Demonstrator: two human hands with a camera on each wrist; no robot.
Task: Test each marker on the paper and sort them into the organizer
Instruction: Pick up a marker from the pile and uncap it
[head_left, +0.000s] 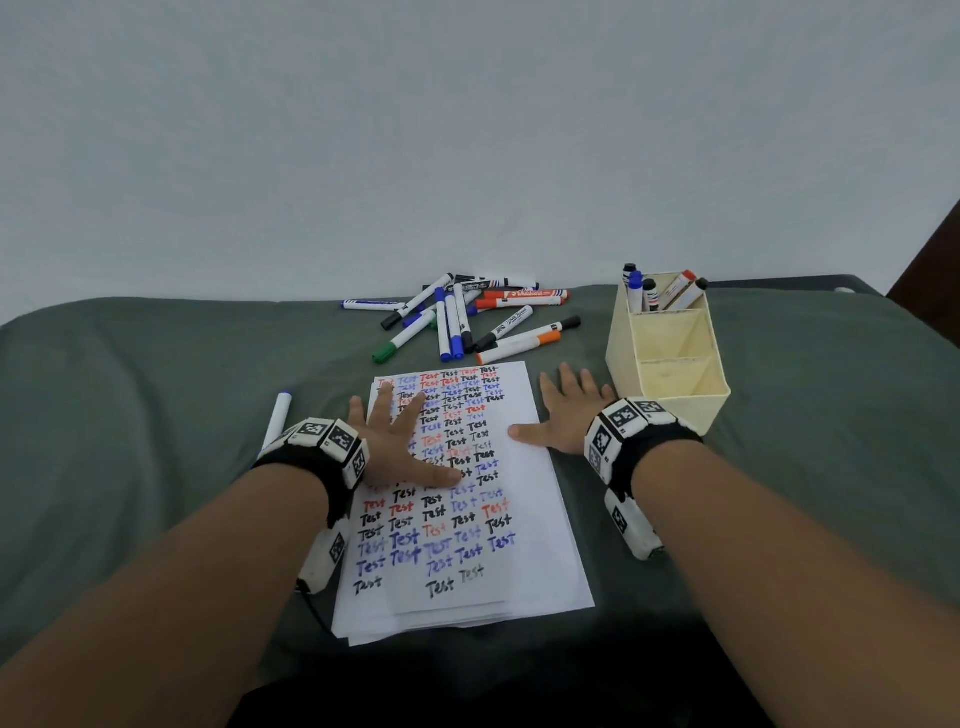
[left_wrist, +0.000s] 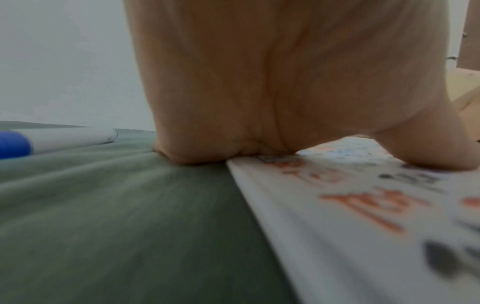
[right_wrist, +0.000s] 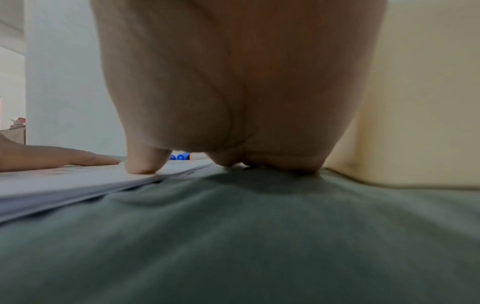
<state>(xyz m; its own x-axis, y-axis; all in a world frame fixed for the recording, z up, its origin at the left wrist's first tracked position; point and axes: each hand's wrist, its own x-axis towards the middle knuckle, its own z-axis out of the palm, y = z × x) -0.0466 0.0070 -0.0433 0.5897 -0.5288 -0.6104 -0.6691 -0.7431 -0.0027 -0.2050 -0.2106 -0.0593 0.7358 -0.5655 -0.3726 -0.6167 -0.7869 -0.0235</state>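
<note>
your left hand (head_left: 397, 441) flat, fingers spread, pressing left part of paper (head_left: 524, 499), grasping nothing. your right hand (head_left: 563, 415) flat too, released, palm on green cloth (head_left: 156, 415), thumb on paper's right edge. cream organizer (head_left: 675, 410) just right of right hand: far compartment holds several capped markers upright, two nearer compartments bare. paper covered in rows of "test" in black, blue, red. marker pile (head_left: 467, 317) beyond paper. lone blue-capped marker (head_left: 278, 418) left of left hand.
</note>
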